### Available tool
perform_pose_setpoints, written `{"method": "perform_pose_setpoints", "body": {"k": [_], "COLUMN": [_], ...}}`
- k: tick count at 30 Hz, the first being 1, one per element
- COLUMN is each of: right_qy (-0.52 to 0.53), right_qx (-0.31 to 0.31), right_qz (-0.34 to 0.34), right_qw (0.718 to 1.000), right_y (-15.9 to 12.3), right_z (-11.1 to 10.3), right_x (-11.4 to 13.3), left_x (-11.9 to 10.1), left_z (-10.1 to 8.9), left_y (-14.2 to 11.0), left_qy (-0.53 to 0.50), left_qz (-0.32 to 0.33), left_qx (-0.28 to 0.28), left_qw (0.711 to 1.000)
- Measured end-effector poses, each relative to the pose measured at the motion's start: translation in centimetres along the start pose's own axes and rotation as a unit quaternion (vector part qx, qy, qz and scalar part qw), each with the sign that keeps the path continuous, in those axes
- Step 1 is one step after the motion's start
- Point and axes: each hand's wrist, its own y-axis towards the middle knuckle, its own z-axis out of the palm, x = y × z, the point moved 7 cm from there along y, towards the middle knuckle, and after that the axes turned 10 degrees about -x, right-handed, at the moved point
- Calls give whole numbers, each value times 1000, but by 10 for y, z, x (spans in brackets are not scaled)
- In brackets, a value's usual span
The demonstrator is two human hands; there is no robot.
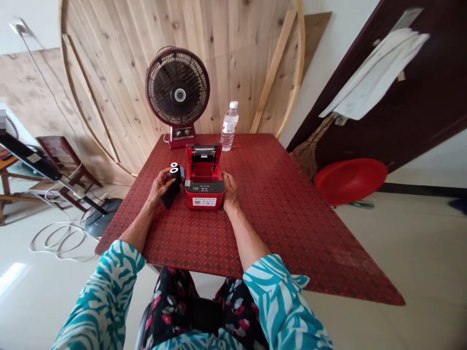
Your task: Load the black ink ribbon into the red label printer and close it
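A red and black label printer [205,189] stands on the table with its lid [204,153] raised and its inside showing. My left hand [162,184], just left of the printer, is closed on a black printer ribbon [170,194]. Two white cores show at the ribbon's top end, and the dark film hangs down towards the tabletop. My right hand [229,190] grips the printer's right side, its fingers against the wall and partly hidden behind it. A white sticker with a square code is on the printer's front.
A fan [178,90] and a water bottle [229,126] stand at the back of the red patterned table [280,214]. A wooden round panel [233,53] leans behind. On the floor are a red basin [352,180] at right and a coiled cable [60,238] at left.
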Motion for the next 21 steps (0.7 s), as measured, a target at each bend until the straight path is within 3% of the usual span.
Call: {"method": "perform_pose_setpoints", "body": {"k": [12,18,21], "right_qy": [17,19,10], "right_qx": [8,-4,-1], "right_qz": [6,10,6], "right_qw": [1000,1000,1000], "right_y": [1,-2,-2], "right_z": [1,1,1], "right_x": [-7,0,1], "left_x": [16,17,18], "left_z": [-1,-5,-17], "left_y": [5,4,9], "left_qy": [213,233,202], "left_qz": [28,41,37], "left_qx": [37,17,-33], "left_qw": [976,971,978]}}
